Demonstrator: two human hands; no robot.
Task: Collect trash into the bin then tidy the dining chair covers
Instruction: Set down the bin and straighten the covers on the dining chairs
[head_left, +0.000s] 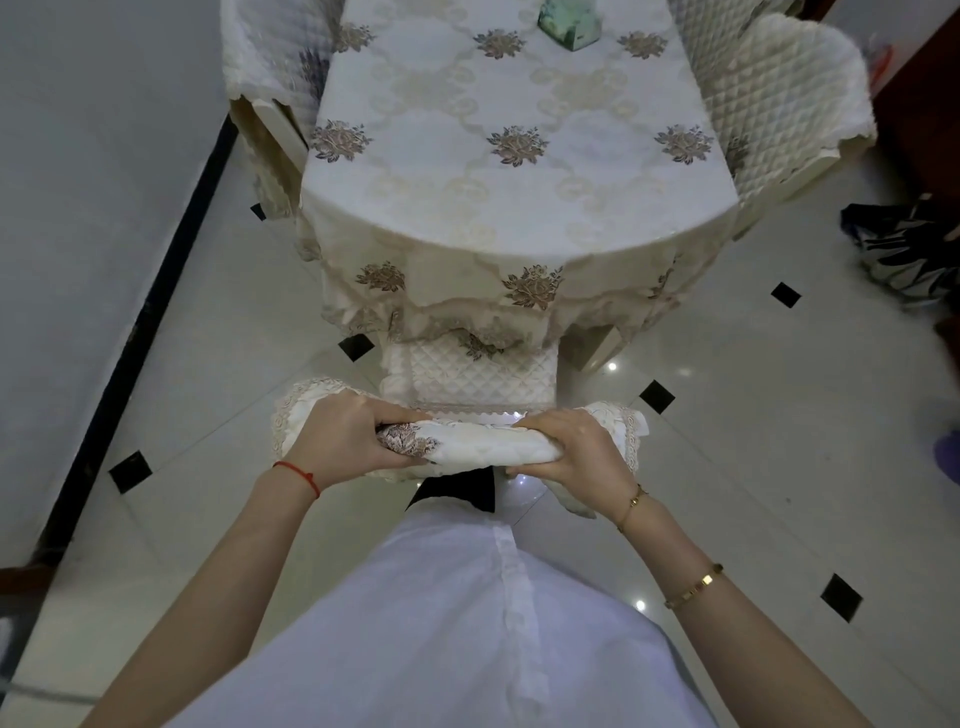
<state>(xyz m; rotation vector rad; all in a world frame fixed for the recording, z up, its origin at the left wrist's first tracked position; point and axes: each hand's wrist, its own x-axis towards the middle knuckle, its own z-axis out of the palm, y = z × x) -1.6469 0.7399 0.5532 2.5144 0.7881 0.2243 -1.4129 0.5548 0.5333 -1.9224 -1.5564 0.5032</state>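
A cream, lace-edged chair cover (483, 447) with a brown flower print is bunched over the top of the near chair's back. My left hand (348, 441) grips its left end and my right hand (576, 452) grips its right end, both fists closed on the cloth. Beyond it, the chair's quilted seat cushion (467, 374) pokes out from under the tablecloth. Two more chairs with quilted covers stand at the table's sides, one at far left (270, 52), one at far right (779, 98). No bin or trash is visible.
The dining table (509, 156) with a floral cream tablecloth fills the centre, and a green box (569, 23) stands at its far end. A grey wall runs along the left. A black-and-white bag (904, 249) lies on the tiled floor at right.
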